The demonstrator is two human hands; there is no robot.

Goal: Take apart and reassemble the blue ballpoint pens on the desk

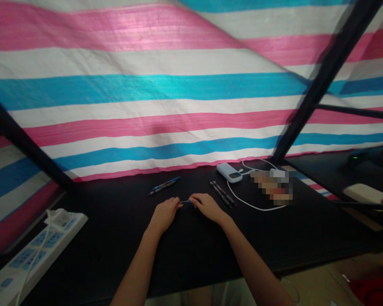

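Note:
Between my two hands, low over the black desk (121,250), is a thin blue pen (186,202). My left hand (167,212) pinches one end of it, and my right hand (207,207) has its fingers closed round the other end. Only a short middle piece of the pen shows; the rest is hidden by my fingers. Beyond my left hand lie a blue pen (166,183) and a darker pen (163,188), side by side. Two black pens (222,194) rest to the right of my right hand.
A white power bank (230,172) with a white cable (258,208) lies at the back right, beside a blurred-out patch. A white power strip (60,242) with a plugged-in charger runs along the left. Black metal posts (319,89) and a striped sheet (166,89) bound the desk behind.

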